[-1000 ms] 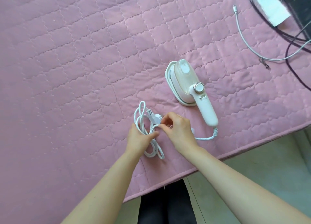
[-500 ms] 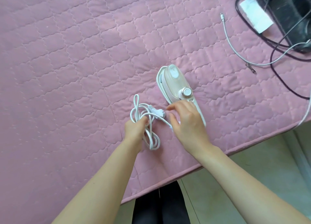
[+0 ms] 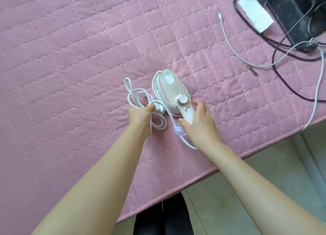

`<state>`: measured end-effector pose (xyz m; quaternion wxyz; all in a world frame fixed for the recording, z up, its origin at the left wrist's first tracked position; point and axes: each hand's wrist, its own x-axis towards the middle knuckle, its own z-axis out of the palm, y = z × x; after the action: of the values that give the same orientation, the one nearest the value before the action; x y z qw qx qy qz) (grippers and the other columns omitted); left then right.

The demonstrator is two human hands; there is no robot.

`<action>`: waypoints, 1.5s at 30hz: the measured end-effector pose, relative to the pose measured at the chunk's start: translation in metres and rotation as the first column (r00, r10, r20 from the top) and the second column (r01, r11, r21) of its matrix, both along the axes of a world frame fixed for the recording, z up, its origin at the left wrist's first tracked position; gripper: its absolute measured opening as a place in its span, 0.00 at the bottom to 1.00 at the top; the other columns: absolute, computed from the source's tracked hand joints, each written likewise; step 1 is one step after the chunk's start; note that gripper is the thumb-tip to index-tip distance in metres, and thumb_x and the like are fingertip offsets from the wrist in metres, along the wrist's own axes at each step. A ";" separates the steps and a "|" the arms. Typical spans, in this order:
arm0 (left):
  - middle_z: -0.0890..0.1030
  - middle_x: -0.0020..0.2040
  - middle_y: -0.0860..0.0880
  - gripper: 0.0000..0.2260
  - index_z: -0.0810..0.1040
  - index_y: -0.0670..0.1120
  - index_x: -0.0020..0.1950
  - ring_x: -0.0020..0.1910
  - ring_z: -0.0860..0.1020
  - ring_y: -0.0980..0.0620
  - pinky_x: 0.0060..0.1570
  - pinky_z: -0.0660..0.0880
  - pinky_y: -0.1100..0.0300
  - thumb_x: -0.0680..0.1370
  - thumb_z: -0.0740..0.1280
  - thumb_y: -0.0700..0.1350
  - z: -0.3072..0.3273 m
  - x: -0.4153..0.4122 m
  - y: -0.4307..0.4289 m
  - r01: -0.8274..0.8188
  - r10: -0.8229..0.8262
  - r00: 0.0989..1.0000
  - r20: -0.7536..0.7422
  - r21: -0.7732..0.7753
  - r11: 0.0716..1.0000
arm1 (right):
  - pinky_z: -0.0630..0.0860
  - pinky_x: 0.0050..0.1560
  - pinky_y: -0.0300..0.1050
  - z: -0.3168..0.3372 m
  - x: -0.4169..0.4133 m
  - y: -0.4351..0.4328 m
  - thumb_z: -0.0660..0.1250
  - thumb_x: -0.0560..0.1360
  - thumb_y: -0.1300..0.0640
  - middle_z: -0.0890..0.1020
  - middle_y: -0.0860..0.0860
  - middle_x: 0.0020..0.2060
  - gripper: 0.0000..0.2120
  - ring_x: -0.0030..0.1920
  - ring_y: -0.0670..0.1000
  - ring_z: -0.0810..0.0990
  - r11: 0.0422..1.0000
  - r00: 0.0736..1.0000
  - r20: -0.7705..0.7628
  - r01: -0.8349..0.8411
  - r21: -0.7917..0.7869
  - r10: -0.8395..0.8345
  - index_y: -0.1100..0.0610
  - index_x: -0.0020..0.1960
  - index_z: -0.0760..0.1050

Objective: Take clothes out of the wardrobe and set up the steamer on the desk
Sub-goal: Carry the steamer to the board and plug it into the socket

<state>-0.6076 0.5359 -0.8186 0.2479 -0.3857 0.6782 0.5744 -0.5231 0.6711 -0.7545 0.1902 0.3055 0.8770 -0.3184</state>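
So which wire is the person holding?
The white braided steamer cord, bunched in the left hand. The thin grey cable and the black cables lie untouched farther right.

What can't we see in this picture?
Head view, the only one:
- Handle end of the steamer: covered by the right hand.
- Plug on the white cord: partly hidden by the left hand.
- The black device: cut off by the top-right edge.
- Writing on the white label: too small and blurred.
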 end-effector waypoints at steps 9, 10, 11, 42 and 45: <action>0.73 0.36 0.47 0.14 0.72 0.43 0.44 0.37 0.71 0.47 0.37 0.71 0.55 0.65 0.69 0.49 -0.013 -0.005 0.015 0.143 -0.150 0.988 -0.025 -0.185 0.972 | 0.64 0.40 0.47 0.000 -0.007 0.003 0.66 0.71 0.54 0.73 0.54 0.43 0.16 0.43 0.57 0.68 0.987 0.988 0.113 0.115 -0.116 -0.102 0.59 0.54 0.66; 0.72 0.35 0.47 0.13 0.71 0.43 0.43 0.36 0.71 0.48 0.36 0.69 0.56 0.66 0.71 0.47 -0.014 -0.006 0.013 0.151 -0.156 0.988 -0.018 -0.159 0.976 | 0.64 0.39 0.47 0.000 -0.008 0.004 0.66 0.71 0.54 0.73 0.54 0.42 0.15 0.43 0.57 0.68 0.986 0.988 0.110 0.117 -0.120 -0.104 0.59 0.52 0.66; 0.72 0.35 0.47 0.12 0.71 0.43 0.41 0.35 0.71 0.48 0.35 0.69 0.57 0.68 0.72 0.46 -0.016 -0.008 0.011 0.149 -0.152 0.988 -0.012 -0.133 0.980 | 0.63 0.39 0.47 -0.001 -0.008 0.004 0.66 0.70 0.54 0.74 0.54 0.42 0.13 0.42 0.57 0.68 0.985 0.989 0.105 0.120 -0.123 -0.107 0.59 0.50 0.66; 0.69 0.25 0.52 0.11 0.69 0.43 0.34 0.31 0.72 0.45 0.32 0.69 0.56 0.67 0.70 0.45 0.003 -0.004 0.041 0.302 -0.328 0.945 -0.012 -0.361 0.882 | 0.66 0.36 0.48 0.004 0.009 0.023 0.65 0.70 0.52 0.77 0.54 0.37 0.11 0.40 0.59 0.73 0.968 0.958 -0.159 0.249 0.044 -0.239 0.58 0.44 0.68; 0.73 0.31 0.48 0.13 0.69 0.42 0.35 0.38 0.73 0.43 0.37 0.67 0.55 0.71 0.69 0.46 0.008 0.009 0.040 0.289 -0.339 0.939 -0.057 -0.405 0.867 | 0.65 0.36 0.48 0.005 0.012 0.027 0.65 0.70 0.53 0.76 0.53 0.35 0.10 0.38 0.59 0.71 0.964 0.956 -0.161 0.258 0.058 -0.246 0.58 0.42 0.66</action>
<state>-0.5987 0.5756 -0.8109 0.2127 -0.2745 0.8469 0.4027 -0.5107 0.6986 -0.7497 0.0682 0.3969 0.8545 -0.3280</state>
